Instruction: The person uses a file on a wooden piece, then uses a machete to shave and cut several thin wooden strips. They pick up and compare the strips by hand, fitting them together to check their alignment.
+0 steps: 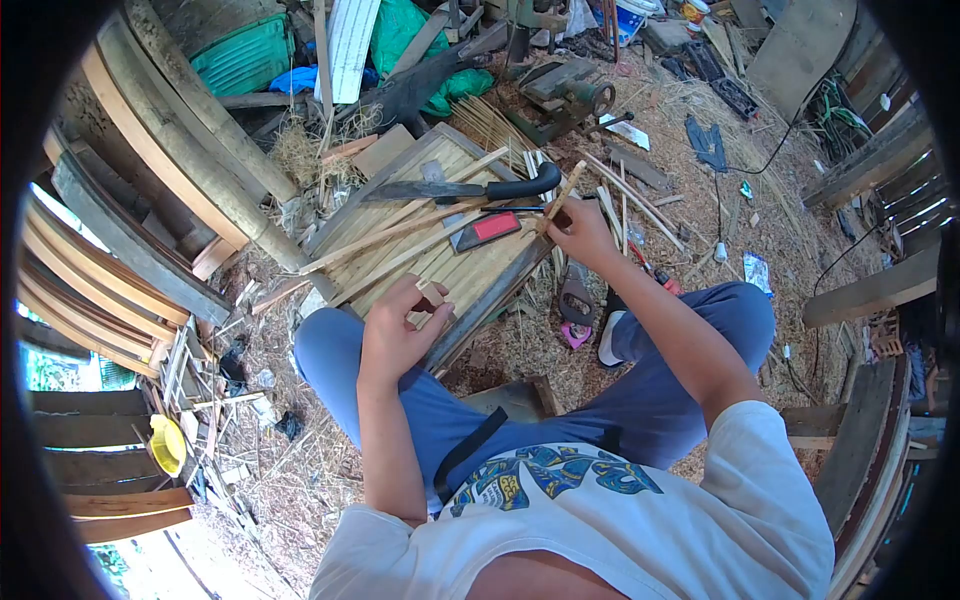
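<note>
Workboard [505,260] beneath 2 hands [393,325] [585,235], 1 knife [435,190]

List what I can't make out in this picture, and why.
All in the head view:
- Pale wood at the left hand: fingers cover part of it, so its full shape is unclear.
- Light stick: the right hand hides the gripped part.
- Shoe: partly covered by the trouser leg.
- Packet: print too small to read.
- Wooden beam, right: cut off by the dark lens rim.
</note>
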A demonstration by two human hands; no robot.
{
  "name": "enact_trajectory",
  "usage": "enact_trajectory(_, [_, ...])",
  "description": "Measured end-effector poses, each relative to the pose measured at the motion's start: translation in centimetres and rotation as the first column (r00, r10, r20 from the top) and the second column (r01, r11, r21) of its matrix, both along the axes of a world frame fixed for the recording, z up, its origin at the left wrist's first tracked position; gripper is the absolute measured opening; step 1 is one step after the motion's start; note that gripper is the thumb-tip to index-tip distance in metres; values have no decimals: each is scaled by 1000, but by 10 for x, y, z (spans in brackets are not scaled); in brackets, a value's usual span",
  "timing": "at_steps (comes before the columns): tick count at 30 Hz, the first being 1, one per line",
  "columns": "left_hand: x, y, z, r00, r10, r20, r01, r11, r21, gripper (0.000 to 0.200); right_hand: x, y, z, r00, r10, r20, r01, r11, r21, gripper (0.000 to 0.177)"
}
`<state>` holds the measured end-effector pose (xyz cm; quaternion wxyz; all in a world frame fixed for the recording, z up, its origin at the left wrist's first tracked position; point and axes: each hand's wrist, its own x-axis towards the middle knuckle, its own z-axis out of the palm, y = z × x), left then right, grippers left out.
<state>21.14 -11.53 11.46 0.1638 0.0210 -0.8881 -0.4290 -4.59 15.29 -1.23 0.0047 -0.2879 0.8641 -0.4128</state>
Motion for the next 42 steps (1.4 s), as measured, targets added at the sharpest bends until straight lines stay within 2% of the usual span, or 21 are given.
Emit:
enact_trajectory(13, [0,-3,-5,999,-10,-31,9,999,-42,12,-1,-1,2,999,24,-39,-24,1000,19,36])
enact_trajectory(22, [3,3,6,995,33,90,-35,999,21,10,1,-1,6,999,33,-34,-32,999,20,34])
enact_trajectory(25, [-1,-3,-7,999,2,-36,-1,1000,26,13,2,-2,9,999,32,-11,-32,999,26,33])
enact_trajectory(28, [-1,-2,-8,999,38,-10,-36,992,120,20,3,-1,13,999,33,-22,-32,998,54,30])
enact_trajectory(31, [-4,-3,-11,986,164,20,-165,966,198,36,6,-3,21,999,39,-35,-37,998,50,28])
enact_trajectory(34, [-8,-8,-18,956,290,38,-277,855,438,52,16,-8,47,998,67,10,-68,994,82,28])
enact_trajectory(37, [-8,-13,-19,943,328,64,-306,772,557,58,22,-17,52,993,120,-21,-115,978,172,24])
enact_trajectory(41, [-11,-18,-25,939,332,91,-321,751,576,57,30,-21,55,976,206,-71,-187,958,218,27])
enact_trajectory(42, [-11,-18,-24,939,328,98,-322,748,580,57,32,-21,57,981,194,29,-196,966,172,29])
